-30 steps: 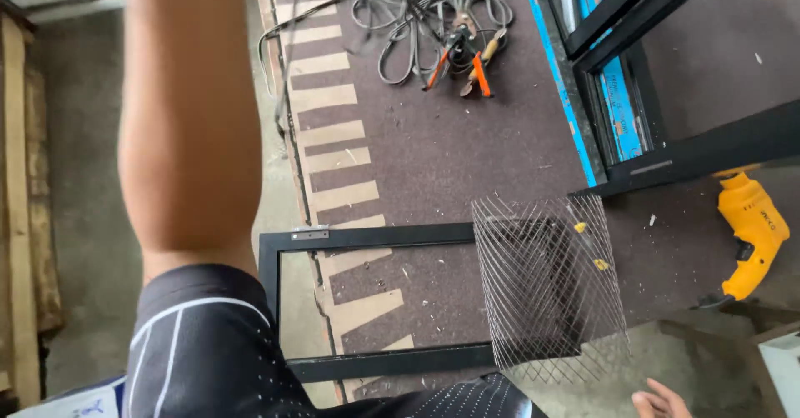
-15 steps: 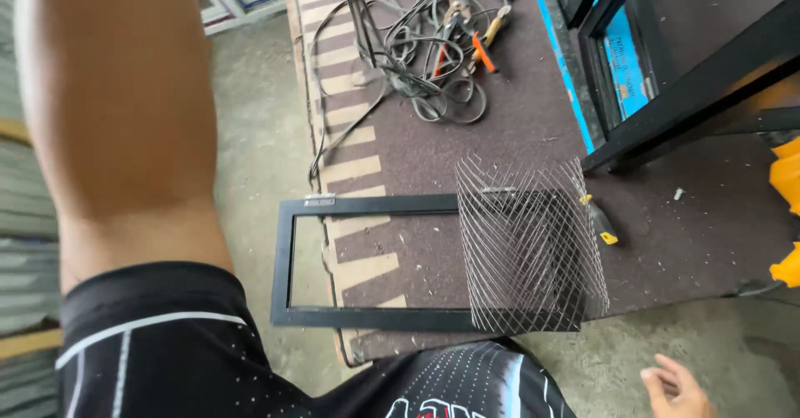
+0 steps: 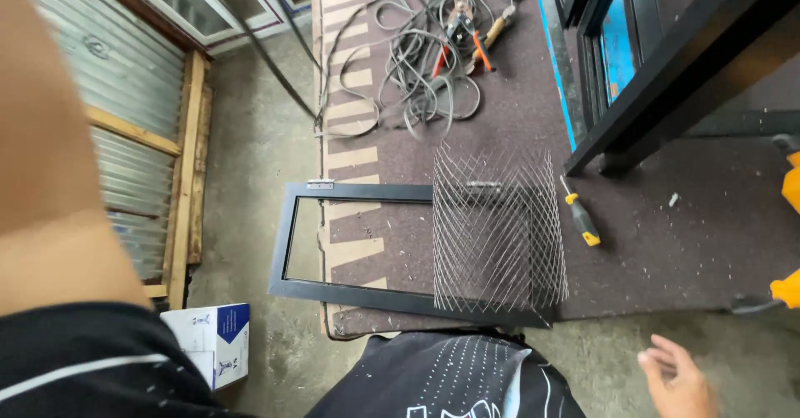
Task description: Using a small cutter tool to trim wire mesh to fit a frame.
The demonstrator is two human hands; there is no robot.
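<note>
Head view looks straight down over a brown mat point(image 3: 667, 243) spread on a concrete floor point(image 3: 250, 160). On the mat lies a black rectangular frame point(image 3: 292, 243), flat, its left end hanging past the mat's edge over the concrete. A sheet of silvery diamond-pattern wire mesh point(image 3: 496, 235) rests on the frame's right half, covering it from top bar to bottom bar and reaching a little beyond it on the right. Just beside the mesh, on its right, lies a screwdriver with a yellow and black handle point(image 3: 583, 222), apart from the mesh and tilted. The right hand point(image 3: 679, 376) shows at the lower right edge, fingers loosely spread and empty, over the bare concrete below the mat, near the mesh's lower right corner but not touching it or anything else. The left hand is out of the picture: only the left upper arm point(image 3: 50, 160) and a black sleeve with a white stripe point(image 3: 92, 364) fill the left side, so its state cannot be told. Farther up the mat lies a tangle of grey cable point(image 3: 417, 68) with orange-handled pliers point(image 3: 467, 39) among it. At the upper right stands a larger black frame with a blue strip point(image 3: 617, 43). A yellow tool point(image 3: 787, 289) is cut off by the right edge. A white and blue cardboard box point(image 3: 217, 339) sits on the concrete at lower left, next to a wooden frame with corrugated metal sheet point(image 3: 133, 93).
</note>
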